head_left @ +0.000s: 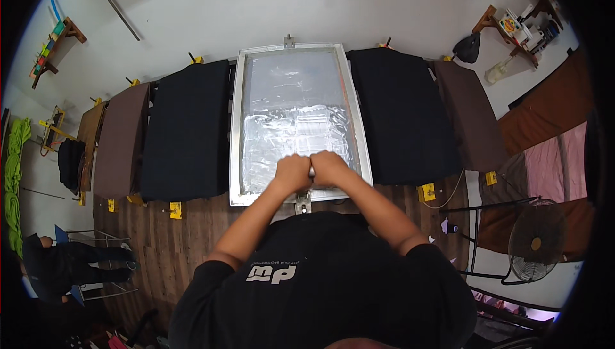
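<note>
A screen printing frame (236, 125) with a pale metal rim lies in the middle, its long side running away from me. Its mesh is grey at the far part and streaked with shiny whitish ink nearer me. Over the near end, my left hand (293, 173) and my right hand (330, 170) are side by side, both closed in fists. Between them shows a small grey rounded bit of the squeegee (312, 171) they grip; the rest is hidden under my hands. A metal hinge clamp (303, 205) sits at the frame's near edge.
Black fabric covers boards left (186, 131) and right (407, 118) of the frame; brown-covered boards (122, 141) stand further out. Yellow brackets (175, 210) stick out below. A person (70, 262) is at the lower left. A standing fan (537, 241) is at the right.
</note>
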`<act>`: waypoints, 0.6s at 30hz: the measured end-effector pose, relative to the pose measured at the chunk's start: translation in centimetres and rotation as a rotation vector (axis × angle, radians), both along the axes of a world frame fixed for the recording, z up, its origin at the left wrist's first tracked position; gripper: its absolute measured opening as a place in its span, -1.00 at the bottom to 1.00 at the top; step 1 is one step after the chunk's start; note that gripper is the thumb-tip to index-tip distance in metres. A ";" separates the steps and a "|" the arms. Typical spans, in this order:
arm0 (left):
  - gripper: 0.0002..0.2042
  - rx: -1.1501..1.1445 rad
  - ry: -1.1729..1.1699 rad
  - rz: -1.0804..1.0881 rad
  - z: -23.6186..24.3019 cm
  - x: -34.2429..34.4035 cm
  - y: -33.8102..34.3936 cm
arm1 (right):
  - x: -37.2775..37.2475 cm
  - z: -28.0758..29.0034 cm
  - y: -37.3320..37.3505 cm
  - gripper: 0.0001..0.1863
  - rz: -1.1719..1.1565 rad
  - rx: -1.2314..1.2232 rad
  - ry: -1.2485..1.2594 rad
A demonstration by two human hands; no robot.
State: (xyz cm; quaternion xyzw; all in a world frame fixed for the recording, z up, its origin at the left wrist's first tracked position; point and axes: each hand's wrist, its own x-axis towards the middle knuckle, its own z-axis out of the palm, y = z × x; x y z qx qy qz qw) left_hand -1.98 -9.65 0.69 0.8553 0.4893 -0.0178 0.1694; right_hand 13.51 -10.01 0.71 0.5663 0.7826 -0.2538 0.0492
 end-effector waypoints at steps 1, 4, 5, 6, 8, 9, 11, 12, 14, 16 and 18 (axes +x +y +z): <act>-0.70 -0.053 0.043 -0.007 0.4 0.4 1.4 | 0.2 -0.3 1.0 -0.64 0.025 -0.029 -0.021; -0.62 -0.258 0.126 -0.016 1.1 0.6 4.4 | 1.1 -0.5 4.2 -0.65 0.207 -0.086 0.050; -0.59 -0.287 0.127 -0.050 0.8 0.6 5.2 | 1.0 0.7 4.9 -0.66 0.221 -0.167 0.030; -0.59 -0.285 0.128 -0.057 1.2 0.8 5.6 | 1.1 2.0 5.3 -0.67 0.226 -0.241 0.010; -0.61 -0.295 0.163 -0.072 2.2 1.1 6.1 | 1.7 1.7 5.6 -0.69 0.219 -0.195 0.012; -0.68 -0.254 0.093 -0.022 3.3 1.3 5.8 | 2.1 1.9 5.8 -0.70 0.194 -0.067 0.019; -0.72 -0.096 -0.037 0.016 1.8 1.6 5.3 | 2.5 2.2 5.9 -0.71 0.143 0.104 0.012; -0.76 0.060 -0.166 0.061 0.4 1.5 4.9 | 2.4 1.3 5.6 -0.71 0.143 0.101 0.014; -0.82 0.231 -0.262 0.071 -3.0 0.8 3.2 | 1.5 -2.1 4.0 -0.73 0.052 0.306 0.108; -0.78 0.262 -0.307 0.073 -5.2 0.3 0.3 | 0.4 -5.9 0.2 -0.73 -0.002 0.482 0.162; -0.75 0.246 -0.272 0.027 -4.6 0.3 -2.6 | 0.4 -5.4 -3.4 -0.76 -0.011 0.469 0.150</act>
